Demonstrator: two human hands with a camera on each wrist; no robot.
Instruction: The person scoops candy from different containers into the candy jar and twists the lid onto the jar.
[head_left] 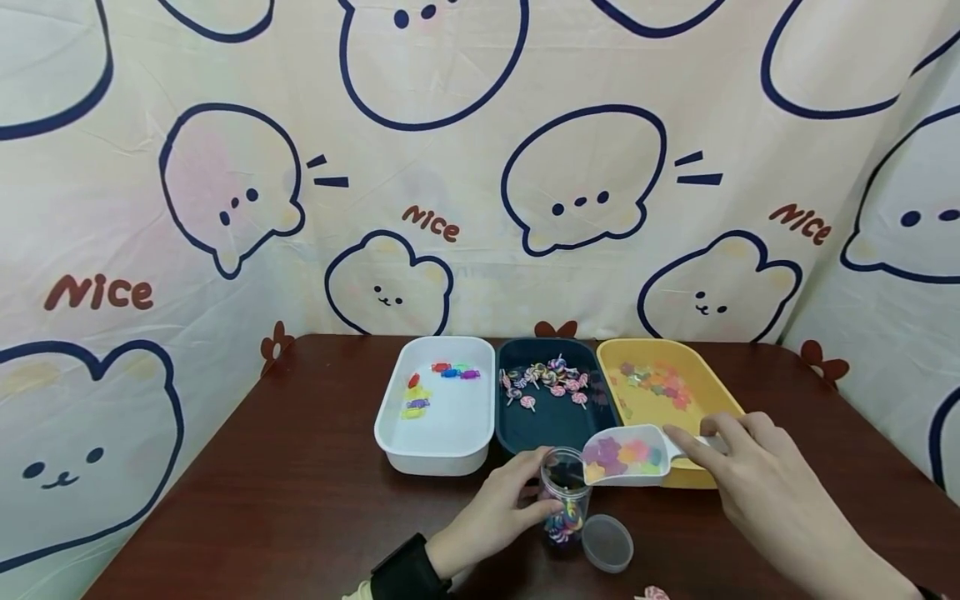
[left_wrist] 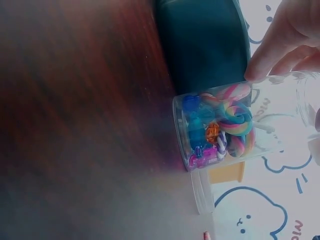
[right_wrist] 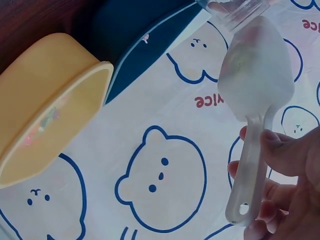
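Note:
My left hand [head_left: 498,506] grips a clear plastic jar [head_left: 567,492] near its rim, the jar standing on the table. Inside its lower part lie swirl lollipops [left_wrist: 236,120] and shiny coloured pieces [left_wrist: 200,130]. My right hand [head_left: 765,475] holds a white scoop [head_left: 628,479] by its handle [right_wrist: 250,180]. Pastel translucent pieces [head_left: 618,454] fill the scoop, some of them star-shaped in outline. The scoop's front lip is right at the jar's mouth. A clear round lid [head_left: 607,543] lies on the table just right of the jar.
Behind the hands stand three trays side by side: a white tray [head_left: 437,461] with wrapped candies, a dark blue tray [head_left: 517,435] with lollipops, a yellow tray [head_left: 701,367] with pastel pieces. A pink lollipop [head_left: 652,593] lies at the front edge of the view. A printed curtain [head_left: 480,183] hangs behind.

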